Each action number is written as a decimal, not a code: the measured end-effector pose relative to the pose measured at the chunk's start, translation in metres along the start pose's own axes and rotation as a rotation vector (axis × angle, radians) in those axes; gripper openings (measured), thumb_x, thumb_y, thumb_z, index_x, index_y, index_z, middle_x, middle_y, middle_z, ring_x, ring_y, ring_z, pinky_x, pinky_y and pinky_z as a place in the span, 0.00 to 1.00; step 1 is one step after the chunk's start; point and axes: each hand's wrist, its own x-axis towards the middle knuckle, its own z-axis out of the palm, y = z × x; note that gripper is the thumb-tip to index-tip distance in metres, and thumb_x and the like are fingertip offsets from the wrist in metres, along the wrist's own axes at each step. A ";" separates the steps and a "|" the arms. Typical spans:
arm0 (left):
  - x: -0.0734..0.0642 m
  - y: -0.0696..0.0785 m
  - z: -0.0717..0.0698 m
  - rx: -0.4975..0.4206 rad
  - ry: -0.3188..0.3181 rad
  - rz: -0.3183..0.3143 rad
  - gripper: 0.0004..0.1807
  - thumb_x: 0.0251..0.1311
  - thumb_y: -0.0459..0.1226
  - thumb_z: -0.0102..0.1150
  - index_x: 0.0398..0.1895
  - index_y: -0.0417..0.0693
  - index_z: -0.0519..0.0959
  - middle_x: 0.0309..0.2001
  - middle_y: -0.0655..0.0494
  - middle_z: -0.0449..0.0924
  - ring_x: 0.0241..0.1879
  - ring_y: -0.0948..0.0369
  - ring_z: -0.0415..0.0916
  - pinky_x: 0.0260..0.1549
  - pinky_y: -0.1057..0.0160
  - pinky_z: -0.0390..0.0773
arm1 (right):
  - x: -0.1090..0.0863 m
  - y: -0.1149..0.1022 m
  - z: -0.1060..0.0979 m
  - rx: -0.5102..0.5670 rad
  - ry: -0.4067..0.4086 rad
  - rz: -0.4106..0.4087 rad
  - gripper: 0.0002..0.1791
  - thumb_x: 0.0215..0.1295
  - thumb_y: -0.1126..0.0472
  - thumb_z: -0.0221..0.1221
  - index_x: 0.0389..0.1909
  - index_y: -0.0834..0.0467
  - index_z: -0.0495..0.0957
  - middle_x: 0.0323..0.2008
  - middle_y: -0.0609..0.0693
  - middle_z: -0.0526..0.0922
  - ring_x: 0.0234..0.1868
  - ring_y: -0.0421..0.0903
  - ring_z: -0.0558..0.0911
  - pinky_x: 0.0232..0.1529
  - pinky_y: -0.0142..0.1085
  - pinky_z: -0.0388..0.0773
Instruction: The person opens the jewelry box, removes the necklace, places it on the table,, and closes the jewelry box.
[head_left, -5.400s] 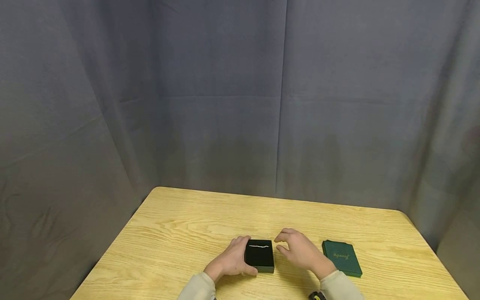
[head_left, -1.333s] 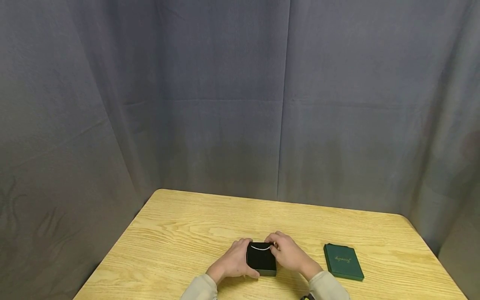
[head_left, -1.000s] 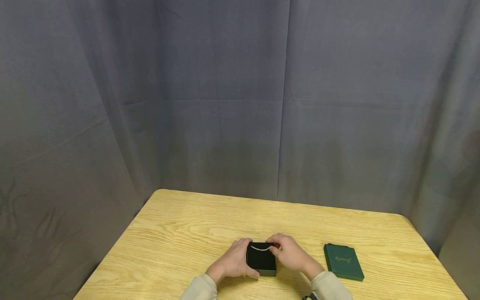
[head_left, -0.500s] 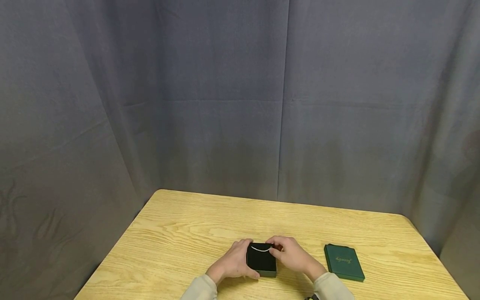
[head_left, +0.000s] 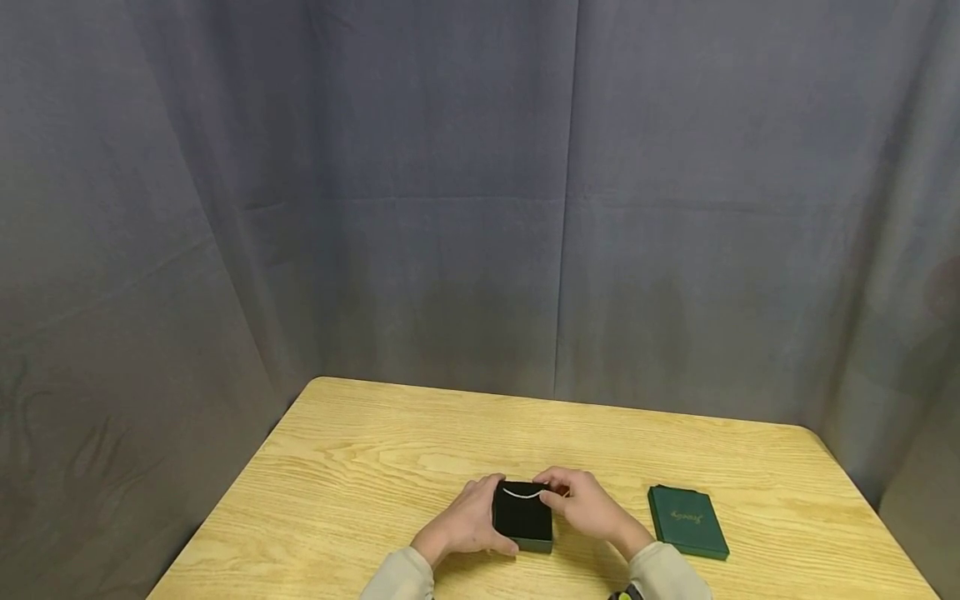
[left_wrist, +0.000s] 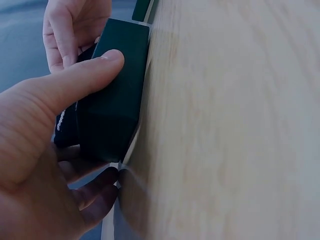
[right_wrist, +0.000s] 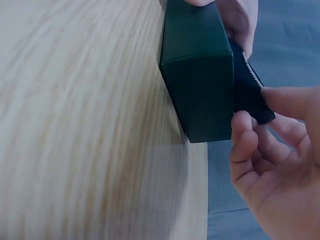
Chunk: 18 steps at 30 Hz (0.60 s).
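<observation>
In the head view a small green jewelry box (head_left: 535,546) sits on the table without its lid. My left hand (head_left: 463,518) grips it from the left, with the thumb pressed on the near wall in the left wrist view. A black insert pad (right_wrist: 246,87) stands tilted partly out of the box, as the right wrist view shows. Across the pad runs a thin silver chain (head_left: 521,497), sagging in a curve. My right hand (head_left: 590,506) pinches the pad's far right corner between thumb and fingers, at the chain's end. What lies behind the pad is hidden.
A flat green lid (head_left: 686,522) with gold lettering lies on the wooden table (head_left: 420,433), right of my right hand. Grey curtains (head_left: 450,250) hang behind the table and on both sides.
My right hand, earlier apart from the box, has come left and taken hold of the pad's corner. The chain has gone from a wavy line to a smooth curve. My left hand stays put.
</observation>
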 end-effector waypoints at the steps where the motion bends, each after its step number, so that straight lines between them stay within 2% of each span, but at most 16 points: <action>1: 0.000 0.000 0.000 -0.009 0.000 0.005 0.55 0.34 0.50 0.78 0.67 0.43 0.60 0.58 0.57 0.68 0.52 0.58 0.62 0.52 0.53 0.68 | 0.000 0.000 0.000 0.021 0.001 0.006 0.10 0.67 0.63 0.56 0.47 0.58 0.79 0.33 0.47 0.80 0.33 0.43 0.75 0.32 0.33 0.72; 4: 0.000 0.000 -0.001 -0.020 0.007 0.031 0.51 0.33 0.49 0.79 0.64 0.48 0.63 0.55 0.61 0.69 0.50 0.60 0.62 0.51 0.55 0.68 | -0.001 -0.003 -0.001 0.055 0.014 0.018 0.11 0.67 0.64 0.56 0.48 0.59 0.79 0.35 0.48 0.81 0.33 0.43 0.75 0.31 0.33 0.72; 7: 0.000 0.000 -0.001 -0.002 0.013 0.048 0.48 0.33 0.49 0.79 0.61 0.52 0.64 0.54 0.63 0.69 0.50 0.61 0.62 0.51 0.57 0.68 | 0.000 -0.005 -0.002 0.042 0.025 0.024 0.10 0.67 0.63 0.57 0.47 0.59 0.79 0.36 0.48 0.81 0.34 0.44 0.75 0.33 0.33 0.72; 11: 0.000 0.000 -0.002 0.016 0.018 0.062 0.48 0.33 0.49 0.79 0.61 0.52 0.65 0.54 0.61 0.69 0.51 0.60 0.63 0.52 0.58 0.67 | 0.000 -0.006 -0.003 0.025 0.033 0.028 0.10 0.66 0.63 0.57 0.46 0.59 0.79 0.37 0.48 0.81 0.35 0.44 0.76 0.34 0.33 0.72; 18: 0.001 0.000 -0.002 0.029 0.014 0.133 0.49 0.33 0.48 0.79 0.62 0.51 0.63 0.55 0.61 0.69 0.52 0.62 0.64 0.54 0.59 0.64 | 0.000 -0.013 -0.006 0.053 0.039 0.039 0.11 0.67 0.62 0.56 0.47 0.59 0.79 0.35 0.48 0.81 0.33 0.44 0.74 0.32 0.33 0.71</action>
